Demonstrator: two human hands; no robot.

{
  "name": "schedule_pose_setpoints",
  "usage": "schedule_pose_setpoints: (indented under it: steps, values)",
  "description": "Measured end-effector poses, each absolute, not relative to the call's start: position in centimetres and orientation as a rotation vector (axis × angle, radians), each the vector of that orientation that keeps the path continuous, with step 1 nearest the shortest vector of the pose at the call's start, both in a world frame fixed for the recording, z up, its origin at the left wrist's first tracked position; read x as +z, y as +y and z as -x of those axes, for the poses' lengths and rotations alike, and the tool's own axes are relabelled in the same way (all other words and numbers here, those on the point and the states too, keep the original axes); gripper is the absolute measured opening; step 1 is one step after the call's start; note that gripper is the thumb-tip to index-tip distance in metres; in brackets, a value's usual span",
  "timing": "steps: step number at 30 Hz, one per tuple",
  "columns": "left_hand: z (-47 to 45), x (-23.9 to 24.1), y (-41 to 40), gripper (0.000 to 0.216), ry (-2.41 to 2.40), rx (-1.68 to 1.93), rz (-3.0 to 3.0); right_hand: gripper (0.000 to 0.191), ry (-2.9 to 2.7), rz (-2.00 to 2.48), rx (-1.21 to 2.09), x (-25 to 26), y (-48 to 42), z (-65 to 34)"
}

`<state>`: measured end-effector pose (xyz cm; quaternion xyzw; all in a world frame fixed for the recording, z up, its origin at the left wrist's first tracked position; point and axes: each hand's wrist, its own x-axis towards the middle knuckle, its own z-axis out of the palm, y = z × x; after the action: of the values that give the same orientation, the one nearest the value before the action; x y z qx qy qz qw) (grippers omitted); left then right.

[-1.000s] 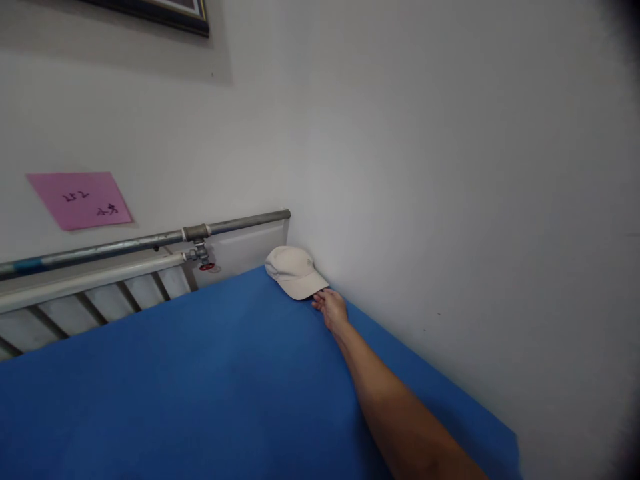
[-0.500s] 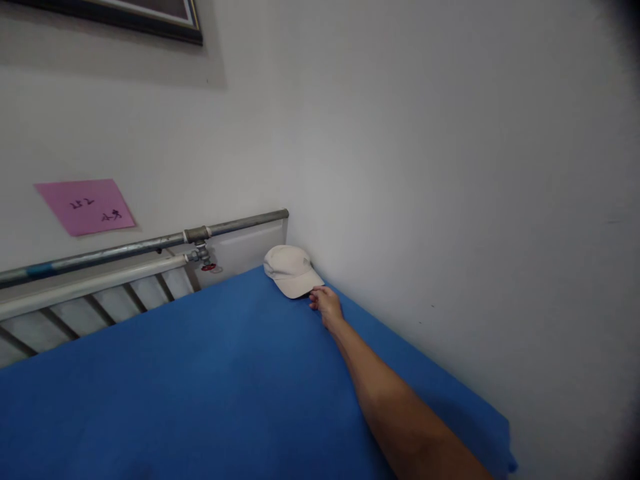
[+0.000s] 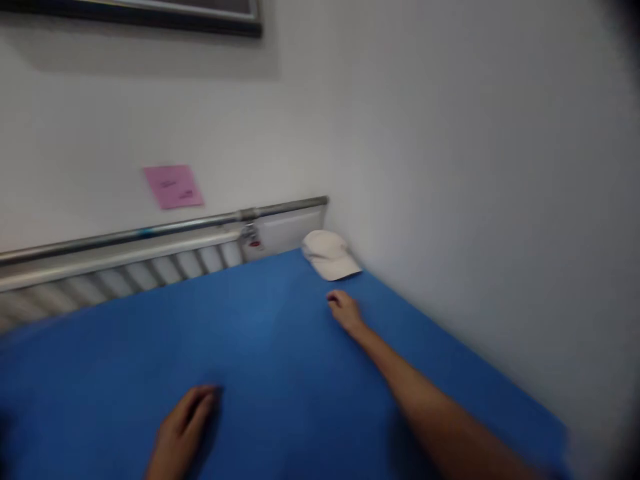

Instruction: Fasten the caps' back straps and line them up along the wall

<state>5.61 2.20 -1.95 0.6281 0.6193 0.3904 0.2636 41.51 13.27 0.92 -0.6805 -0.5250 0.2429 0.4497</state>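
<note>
A pale beige cap rests on the blue-covered surface, close to the corner of the walls, its brim towards me. Just in front of the brim, apart from it, is my right hand, fingers curled in with nothing visible in them. My left hand is low over the blue cover, left of centre, somewhat blurred. Its thumb and bent forefinger leave a gap, and I see nothing held there.
A white radiator and a metal pipe with a red-handled valve run along the back wall. Above hang a pink paper note and a dark picture frame. A wall bounds the right side.
My right hand has let go of the cap's brim and drawn back towards me. My left hand has come into view at the bottom. The view has shifted left.
</note>
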Motion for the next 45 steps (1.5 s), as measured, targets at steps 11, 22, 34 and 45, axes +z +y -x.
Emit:
schedule_pose_setpoints:
  steps: [11, 22, 34, 45]
  values:
    - [2.0, -0.8, 0.7, 0.016, 1.725, 1.878, -0.695, 0.019, -1.901, 1.676, 0.500, -1.4, 12.9, -38.6]
    - [12.3, 2.5, -0.3, 0.008, 1.507, 2.217, 0.019, 0.022, -1.918, 1.726, 0.538, -0.7, 12.4, -38.1]
    - [9.7, 4.4, 3.0, 0.014, 1.505, 2.180, -0.327, 0.022, -1.912, 1.587, 0.433, -1.1, 11.5, -38.1]
    - [-2.1, 1.7, 3.7, 0.036, 1.392, 1.390, -1.485, 0.028, -0.945, 1.148, 1.267, 0.6, 9.5, -36.0]
